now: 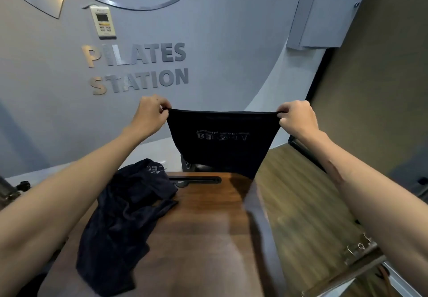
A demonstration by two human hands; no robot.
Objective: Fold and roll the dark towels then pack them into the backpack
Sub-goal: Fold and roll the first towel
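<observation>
nearest me, a crumpled dark towel (125, 218) lies along the bench's (208, 238) left edge. beyond, over its far edge, my left hand (148, 117) and right hand (297, 120) each pinch a top corner of the held towel (222, 141), stretched taut.

A near-black navy cloth towel (222, 143) bears pale grey lettering across its middle. A second crumpled dark navy towel (125, 222), with a small pale mark near its top, lies on a reddish-brown wood-grain tabletop (203, 227). The pale blue-grey wall (231, 41) carries brushed silver letters (136, 67). The striped plank floor (298, 194) is light tan.
</observation>
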